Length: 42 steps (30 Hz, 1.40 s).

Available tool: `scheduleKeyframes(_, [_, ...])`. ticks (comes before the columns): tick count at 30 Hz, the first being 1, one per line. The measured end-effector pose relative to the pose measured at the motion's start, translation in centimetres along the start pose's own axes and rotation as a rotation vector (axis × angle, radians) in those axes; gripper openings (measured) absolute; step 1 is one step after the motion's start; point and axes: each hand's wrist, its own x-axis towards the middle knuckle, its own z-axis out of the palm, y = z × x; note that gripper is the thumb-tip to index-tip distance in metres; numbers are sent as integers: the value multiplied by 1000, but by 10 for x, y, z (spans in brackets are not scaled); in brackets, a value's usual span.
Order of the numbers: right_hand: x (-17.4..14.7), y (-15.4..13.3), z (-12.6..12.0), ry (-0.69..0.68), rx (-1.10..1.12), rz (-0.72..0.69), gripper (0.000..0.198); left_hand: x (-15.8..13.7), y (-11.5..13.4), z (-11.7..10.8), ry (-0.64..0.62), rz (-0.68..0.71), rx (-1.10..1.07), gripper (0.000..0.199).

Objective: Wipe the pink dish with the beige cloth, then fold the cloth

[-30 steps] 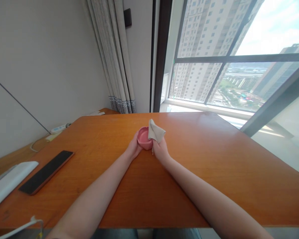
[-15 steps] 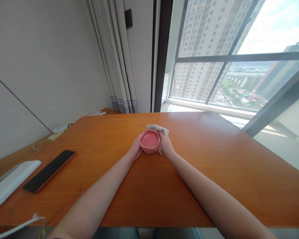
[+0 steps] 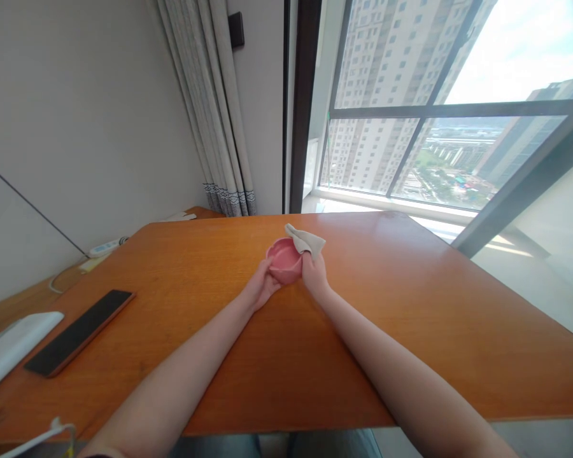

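A small pink bowl [image 3: 285,257] with a faceted outside is held over the middle of the wooden table, its hollow facing me. My left hand [image 3: 263,283] grips its left and lower side, the thumb at the rim. On the right, my right hand [image 3: 315,272] is closed on a pale cloth [image 3: 307,242], which sticks up past the fingers and lies against the bowl's upper right rim. The fingertips of the right hand are partly hidden behind cloth and bowl.
On the left of the table [image 3: 200,254] lies a black phone-like slab [image 3: 81,332] beside a white object [image 3: 16,346]. A white cable [image 3: 38,439] crosses the near left corner. A power strip [image 3: 106,248] lies by the wall. A large window stands at the right.
The bowl has tilted and risen slightly. My right hand has brought the cloth from behind the right side up over the upper right rim. The view has shifted a little to the right.
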Motion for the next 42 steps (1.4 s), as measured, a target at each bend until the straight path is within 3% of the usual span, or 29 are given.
scheduleKeyframes(3, [9,2,-5,-99,85,95,38,-2,5,-1,-21,-32,49,50])
scheduleKeyframes(6, [4,2,-1,-174,95,90,36,-3,6,-1,40,-5,52,46])
scheduleKeyframes(10, [-20,0,19,-79,27,7,44,1,4,-2,175,119,-74,43])
scheduleKeyframes(15, [-33,-2,29,-25,-84,-127,55,2,3,0,81,213,-79,39])
scheduleKeyframes(19, [-17,-5,9,40,-45,-65,44,-2,6,0,2,60,29,44])
scheduleKeyframes(22, [-5,-5,-2,-43,-3,-56,39,-3,11,-2,-23,-68,82,53])
scheduleKeyframes(25, [-3,0,0,-149,7,-62,38,-2,13,-4,58,-70,99,50])
scheduleKeyframes(31, [-26,6,29,-112,3,-33,51,6,11,-7,259,46,-92,45])
scheduleKeyframes(36, [-41,5,42,-146,-85,-53,59,8,11,-9,136,193,-208,29])
scheduleKeyframes(42, [-18,6,14,-34,-152,-114,43,3,5,-4,-23,51,-65,41])
